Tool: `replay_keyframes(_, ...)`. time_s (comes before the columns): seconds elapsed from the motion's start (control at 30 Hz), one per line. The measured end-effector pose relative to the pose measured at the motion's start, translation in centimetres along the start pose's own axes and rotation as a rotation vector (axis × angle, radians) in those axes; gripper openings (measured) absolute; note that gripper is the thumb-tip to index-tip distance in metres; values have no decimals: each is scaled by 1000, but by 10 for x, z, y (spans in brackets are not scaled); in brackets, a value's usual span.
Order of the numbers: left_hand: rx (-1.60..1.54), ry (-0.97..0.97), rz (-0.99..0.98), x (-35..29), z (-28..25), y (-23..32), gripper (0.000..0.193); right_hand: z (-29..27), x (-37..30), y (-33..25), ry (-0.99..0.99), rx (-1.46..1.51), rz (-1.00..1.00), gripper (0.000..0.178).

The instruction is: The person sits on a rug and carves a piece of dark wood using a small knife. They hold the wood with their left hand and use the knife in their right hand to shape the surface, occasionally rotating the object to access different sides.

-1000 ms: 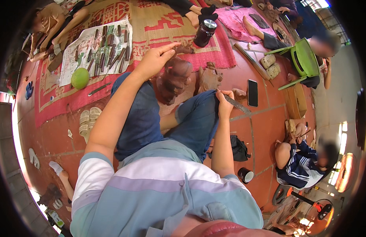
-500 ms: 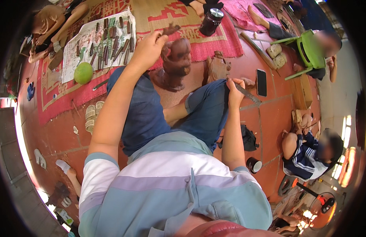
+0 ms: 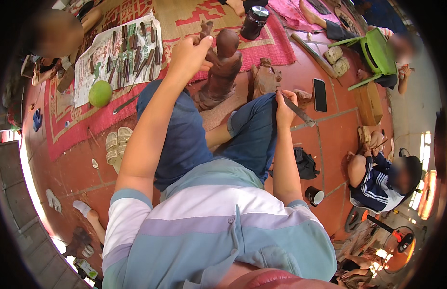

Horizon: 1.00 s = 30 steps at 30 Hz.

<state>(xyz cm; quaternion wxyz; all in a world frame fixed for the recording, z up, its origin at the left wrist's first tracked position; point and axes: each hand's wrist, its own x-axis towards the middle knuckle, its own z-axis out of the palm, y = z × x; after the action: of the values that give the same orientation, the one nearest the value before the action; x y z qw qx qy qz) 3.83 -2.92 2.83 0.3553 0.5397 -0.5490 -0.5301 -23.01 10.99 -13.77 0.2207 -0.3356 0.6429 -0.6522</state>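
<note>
A brown carved figure (image 3: 222,79) with a rounded head stands in front of my crossed legs. My left hand (image 3: 188,57) is closed around its raised arm, whose end (image 3: 206,29) sticks up past my fingers. My right hand (image 3: 284,111) rests by my right knee, fingers wrapped round a narrow, dark flat-bladed tool (image 3: 300,113) that slants down to the right. Beyond that knee sits a second brown carved piece (image 3: 266,79), touched by neither hand.
Several carving tools (image 3: 132,50) lie on a paper sheet at the left, near a green round fruit (image 3: 100,93). A black jar (image 3: 254,23), a phone (image 3: 320,95), a wooden mallet (image 3: 314,55) and a dark cup (image 3: 314,196) surround me. People sit at both sides.
The carved figure has turned and its head now stands higher and more upright. My left hand has shifted slightly right with its raised arm; my right hand keeps the tool by the knee.
</note>
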Motion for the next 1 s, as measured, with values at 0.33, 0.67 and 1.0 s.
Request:
replay_keyframes(0.33,280,-57,185,-27,2,-20,49,1,-4,-2,-10,47,17,16)
replay_keyframes(0.67,492,121,474,-80,-71,-6,29,-8,-5,3,5,-184,-71,14)
replay_keyframes(1.0,131,47,147,-118,-162,-51,17,28,-57,-25,-54,-50,-103,15)
